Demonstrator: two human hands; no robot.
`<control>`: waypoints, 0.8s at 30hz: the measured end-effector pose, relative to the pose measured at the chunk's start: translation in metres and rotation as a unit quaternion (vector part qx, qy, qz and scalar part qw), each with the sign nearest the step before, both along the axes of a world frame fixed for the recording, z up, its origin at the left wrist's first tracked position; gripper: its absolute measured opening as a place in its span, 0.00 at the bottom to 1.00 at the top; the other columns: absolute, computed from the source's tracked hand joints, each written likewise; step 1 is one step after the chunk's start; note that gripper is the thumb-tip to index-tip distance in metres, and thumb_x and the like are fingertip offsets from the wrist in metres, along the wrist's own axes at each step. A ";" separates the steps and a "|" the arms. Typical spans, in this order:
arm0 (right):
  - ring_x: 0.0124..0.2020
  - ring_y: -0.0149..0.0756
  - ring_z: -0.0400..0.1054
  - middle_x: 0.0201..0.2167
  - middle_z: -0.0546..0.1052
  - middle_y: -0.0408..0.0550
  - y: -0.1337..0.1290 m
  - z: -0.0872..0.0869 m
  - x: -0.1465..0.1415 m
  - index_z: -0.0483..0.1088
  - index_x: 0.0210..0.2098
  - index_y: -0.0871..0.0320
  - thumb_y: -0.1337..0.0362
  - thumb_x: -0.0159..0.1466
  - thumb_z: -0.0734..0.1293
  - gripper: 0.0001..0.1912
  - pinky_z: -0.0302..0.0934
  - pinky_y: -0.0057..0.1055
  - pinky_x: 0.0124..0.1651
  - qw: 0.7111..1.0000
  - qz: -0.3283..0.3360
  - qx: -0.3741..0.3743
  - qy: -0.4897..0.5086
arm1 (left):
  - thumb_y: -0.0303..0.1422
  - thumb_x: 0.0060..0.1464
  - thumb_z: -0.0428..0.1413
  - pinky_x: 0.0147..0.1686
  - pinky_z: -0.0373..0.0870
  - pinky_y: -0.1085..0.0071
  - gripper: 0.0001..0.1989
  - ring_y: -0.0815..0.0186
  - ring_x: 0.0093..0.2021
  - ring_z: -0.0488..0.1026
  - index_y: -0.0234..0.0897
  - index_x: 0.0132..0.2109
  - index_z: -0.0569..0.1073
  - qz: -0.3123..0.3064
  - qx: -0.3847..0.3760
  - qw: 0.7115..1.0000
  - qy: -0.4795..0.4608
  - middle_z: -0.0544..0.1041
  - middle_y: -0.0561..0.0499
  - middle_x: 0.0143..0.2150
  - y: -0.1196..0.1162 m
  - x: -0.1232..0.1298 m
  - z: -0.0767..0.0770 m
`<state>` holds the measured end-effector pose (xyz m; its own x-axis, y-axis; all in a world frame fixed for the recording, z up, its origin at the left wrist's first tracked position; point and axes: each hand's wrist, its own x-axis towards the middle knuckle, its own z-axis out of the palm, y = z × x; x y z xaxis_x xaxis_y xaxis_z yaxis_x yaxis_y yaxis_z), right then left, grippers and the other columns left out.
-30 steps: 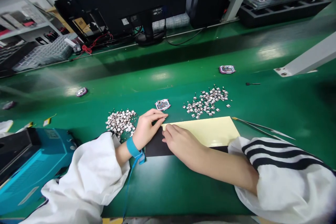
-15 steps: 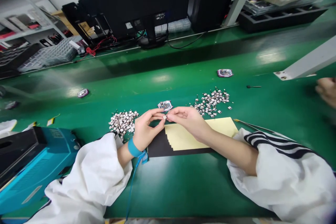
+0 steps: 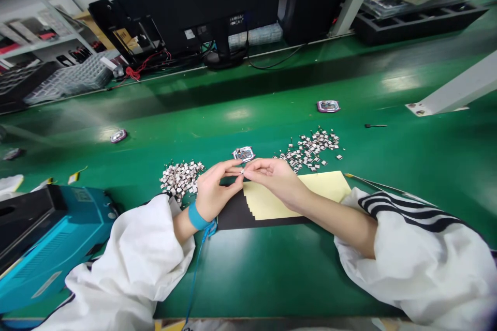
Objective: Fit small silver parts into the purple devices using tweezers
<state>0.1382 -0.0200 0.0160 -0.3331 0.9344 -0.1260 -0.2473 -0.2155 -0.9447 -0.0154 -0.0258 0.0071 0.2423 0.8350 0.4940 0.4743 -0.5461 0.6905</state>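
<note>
- Right at the centre of the frame, both hands meet over the green worktop (image 3: 267,274), and there between them is the small pale part (image 3: 243,171), up off the surface.
- The left hand (image 3: 213,191), coming in from the lower left, has its thumb and forefinger pinching that part.
- And here's the right hand (image 3: 281,181), entering from the lower right, thumb and fingers closed on the part's right edge; it's so tiny and half-covered that its exact shape can't be made out.
- Just above the fingertips lies a small device (image 3: 243,154), open, with its circuitry showing.
- Below the hands, a fan of pale yellow sheets (image 3: 330,186) lies over a black mat (image 3: 232,213), the right wrist crossing above them.
- Left of centre, close by the left hand, a dense heap of little pale components (image 3: 181,178); right of centre, a looser scatter of similar pieces (image 3: 312,150).
- Out to the right, a pair of tweezers (image 3: 352,176) slants away from the sheets towards the striped sleeve (image 3: 404,209).
- On the left wrist, a blue band (image 3: 197,216), its cord dropping to the bottom edge.
</note>
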 end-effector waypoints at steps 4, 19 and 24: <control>0.30 0.27 0.67 0.25 0.72 0.42 0.000 -0.001 -0.002 0.68 0.24 0.63 0.66 0.49 0.69 0.07 0.59 0.27 0.40 1.000 -0.015 -0.014 -0.005 | 0.25 0.46 0.56 0.37 0.73 0.78 0.15 0.71 0.33 0.74 0.35 0.43 0.68 -0.002 0.005 1.000 0.008 0.74 0.51 0.35 0.000 0.000 0.000; 0.24 0.26 0.67 0.23 0.70 0.42 0.009 0.016 0.027 0.62 0.29 0.61 0.66 0.49 0.67 0.11 0.63 0.22 0.29 0.935 0.003 0.193 -0.297 | 0.25 0.49 0.52 0.40 0.72 0.75 0.17 0.70 0.36 0.73 0.35 0.48 0.63 -0.078 -0.071 0.993 0.048 0.72 0.49 0.38 -0.004 0.009 0.031; 0.28 0.32 0.68 0.25 0.72 0.47 0.019 0.031 0.075 0.64 0.32 0.63 0.71 0.52 0.65 0.07 0.62 0.27 0.33 0.794 -0.004 0.265 -0.547 | 0.29 0.49 0.52 0.50 0.64 0.59 0.19 0.59 0.49 0.65 0.36 0.49 0.62 -0.036 -0.039 0.975 0.215 0.66 0.44 0.49 0.023 0.011 0.040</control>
<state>0.2127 -0.0008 0.0469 -0.2893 0.9543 0.0748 0.7840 0.2811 -0.5535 -0.0047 -0.0031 0.0467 0.4724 0.8393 0.2689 0.6922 -0.5422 0.4763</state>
